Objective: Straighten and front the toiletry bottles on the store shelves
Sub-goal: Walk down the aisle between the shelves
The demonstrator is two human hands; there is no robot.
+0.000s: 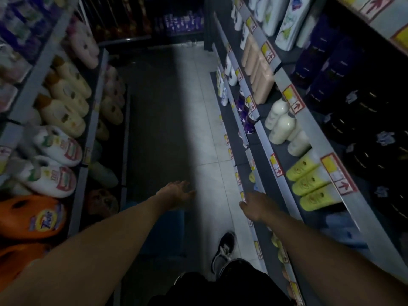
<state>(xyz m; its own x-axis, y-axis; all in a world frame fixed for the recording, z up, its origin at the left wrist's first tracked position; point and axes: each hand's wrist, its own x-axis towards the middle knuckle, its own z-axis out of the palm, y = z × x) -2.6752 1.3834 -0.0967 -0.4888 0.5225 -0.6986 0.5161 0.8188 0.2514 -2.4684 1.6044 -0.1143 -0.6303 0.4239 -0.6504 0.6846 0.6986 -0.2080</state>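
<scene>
Toiletry bottles fill the shelves on the right side of a dim aisle: yellow-green bottles (309,186), cream-white bottles (280,122), peach bottles (258,71), and dark purple bottles (320,69) higher up. My left hand (176,193) hangs over the aisle floor, fingers spread, holding nothing. My right hand (254,204) reaches down to the edge of a low right-hand shelf (247,177), fingers against the price rail; nothing shows in its grip. Small yellow bottles (276,241) stand on the low shelf beside my right forearm.
The left shelves hold large detergent jugs, orange (33,217), white (53,146) and cream (64,113). Grey floor tiles (198,120) run down the narrow aisle. My shoe (223,250) is below. More goods (178,23) fill the far end.
</scene>
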